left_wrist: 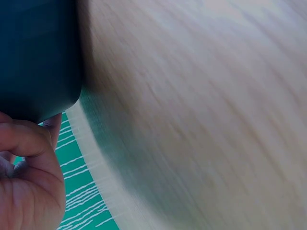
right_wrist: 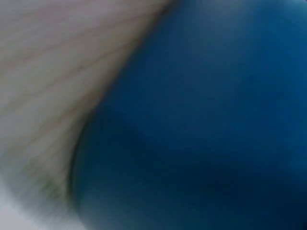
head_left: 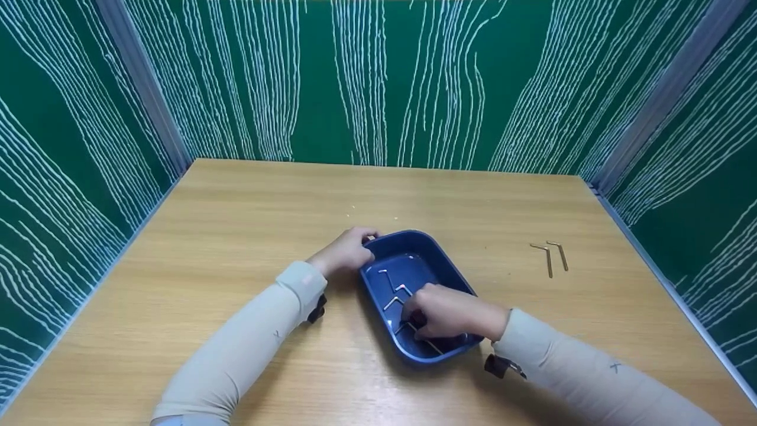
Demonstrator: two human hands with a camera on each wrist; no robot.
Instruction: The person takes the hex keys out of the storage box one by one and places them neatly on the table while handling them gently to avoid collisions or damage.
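Note:
A deep blue plastic tray (head_left: 384, 322) sits at an angle on the table, with several L-shaped hex keys (head_left: 392, 300) lying apart on its floor. My left hand (head_left: 349, 249) grips the tray's far left corner; the left wrist view shows the curled fingers (left_wrist: 29, 139) at its edge. Reaching over the right side, my right hand (head_left: 446, 312) is down inside the tray's near half. Its thumb and fingers pinch at a hex key (head_left: 436, 348) whose ends show beside the fingertips. In the right wrist view the tray wall (right_wrist: 201, 120) fills most of the picture and hides that hand.
Two more hex keys (head_left: 549, 263) lie side by side on the wooden table (head_left: 266, 201), right of the tray. Small pale specks (head_left: 353, 207) dot the wood beyond the tray. Green walls with white streaks (head_left: 319, 106) enclose the table at the back and sides.

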